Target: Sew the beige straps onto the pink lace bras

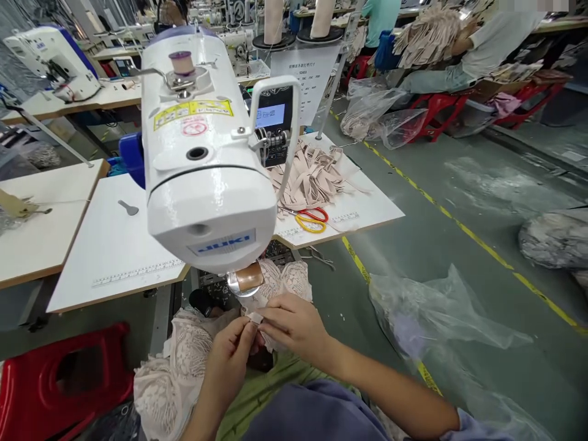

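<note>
A white sewing machine [202,153] fills the middle of the view, its head hanging over my lap. Just below it, my left hand [232,358] and my right hand [294,321] meet, both pinching a small white fabric piece [255,317] between fingertips. Pale lace fabric [174,367] spreads under and around my hands and over my lap. More of the lace [289,278] shows beneath the machine's end, next to a copper-coloured round part [245,278].
The white table [114,245] carries a pile of beige straps [312,177] and red and yellow scissors [310,219]. A red stool [59,380] stands at lower left. Clear plastic bags [432,318] lie on the floor at right. Other people sit at tables in the background.
</note>
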`<state>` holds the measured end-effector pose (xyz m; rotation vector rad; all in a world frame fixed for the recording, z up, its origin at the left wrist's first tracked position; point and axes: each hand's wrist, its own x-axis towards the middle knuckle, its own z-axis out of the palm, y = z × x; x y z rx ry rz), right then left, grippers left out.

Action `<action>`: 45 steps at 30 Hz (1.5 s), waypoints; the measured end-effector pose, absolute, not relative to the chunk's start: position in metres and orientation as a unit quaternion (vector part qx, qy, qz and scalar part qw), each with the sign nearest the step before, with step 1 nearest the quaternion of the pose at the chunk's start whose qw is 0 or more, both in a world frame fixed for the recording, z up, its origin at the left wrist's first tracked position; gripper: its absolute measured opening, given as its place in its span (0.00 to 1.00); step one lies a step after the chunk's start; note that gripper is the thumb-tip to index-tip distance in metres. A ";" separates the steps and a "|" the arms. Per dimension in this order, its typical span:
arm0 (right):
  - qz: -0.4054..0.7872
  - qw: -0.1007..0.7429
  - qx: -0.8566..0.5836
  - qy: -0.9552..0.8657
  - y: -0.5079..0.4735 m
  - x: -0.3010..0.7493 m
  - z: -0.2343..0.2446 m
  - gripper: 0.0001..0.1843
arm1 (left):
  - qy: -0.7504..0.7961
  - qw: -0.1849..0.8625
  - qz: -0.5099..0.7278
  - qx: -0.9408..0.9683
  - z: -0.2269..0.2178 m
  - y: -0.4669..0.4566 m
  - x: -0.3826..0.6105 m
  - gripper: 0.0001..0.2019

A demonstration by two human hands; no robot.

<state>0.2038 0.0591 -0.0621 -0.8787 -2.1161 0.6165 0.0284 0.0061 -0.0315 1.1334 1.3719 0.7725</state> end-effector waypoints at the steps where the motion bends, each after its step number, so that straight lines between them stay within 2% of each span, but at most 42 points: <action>1: 0.229 0.388 -0.337 -0.826 0.057 0.201 -0.064 0.08 | 0.588 0.556 0.326 0.488 -0.033 0.006 0.029 0.19; 4: 0.200 0.398 -0.324 -0.835 0.049 0.194 -0.074 0.09 | 0.618 0.511 0.319 0.504 -0.041 0.007 0.029 0.21; 8: 0.197 0.304 -0.295 -0.884 0.071 0.207 -0.089 0.11 | 0.665 0.458 0.285 0.516 -0.054 0.014 0.013 0.23; 10: 0.178 0.241 -0.370 -0.879 0.108 0.229 -0.088 0.12 | 0.654 0.484 0.278 0.511 -0.057 0.018 0.002 0.25; 12: 0.107 0.159 -0.534 -0.823 0.157 0.254 -0.080 0.16 | 0.643 0.507 0.281 0.500 -0.055 0.018 -0.006 0.26; 13: 0.088 0.144 -0.571 -0.803 0.182 0.265 -0.075 0.19 | 0.640 0.518 0.289 0.488 -0.052 0.017 -0.007 0.26; 17: 0.083 0.092 -0.593 -0.796 0.259 0.290 -0.057 0.17 | 0.627 0.576 0.344 0.396 -0.044 0.009 0.000 0.26; 20: 0.099 0.059 -0.575 -0.810 0.267 0.294 -0.050 0.15 | 0.606 0.607 0.381 0.344 -0.043 0.006 0.008 0.23; 25: 0.127 0.054 -0.548 -0.825 0.189 0.308 -0.039 0.20 | 0.542 0.663 0.468 0.217 -0.042 0.004 0.012 0.21; 27: 0.205 0.103 -0.517 -0.825 0.142 0.314 -0.030 0.18 | 0.529 0.673 0.484 0.181 -0.042 0.005 0.011 0.21; 29: 0.279 0.111 -0.471 -0.830 0.098 0.312 -0.022 0.20 | 0.529 0.672 0.489 0.170 -0.041 0.005 0.011 0.21; 32: 0.295 0.122 -0.399 -0.860 0.053 0.293 -0.017 0.20 | 0.530 0.671 0.488 0.174 -0.041 0.004 0.012 0.21; 41: 0.302 0.136 -0.328 -0.885 0.049 0.247 -0.039 0.18 | 0.558 0.647 0.451 0.259 -0.039 0.001 0.013 0.17; 45: 0.353 0.085 -0.334 -0.870 0.051 0.249 -0.036 0.18 | 0.572 0.641 0.430 0.279 -0.038 -0.001 0.009 0.16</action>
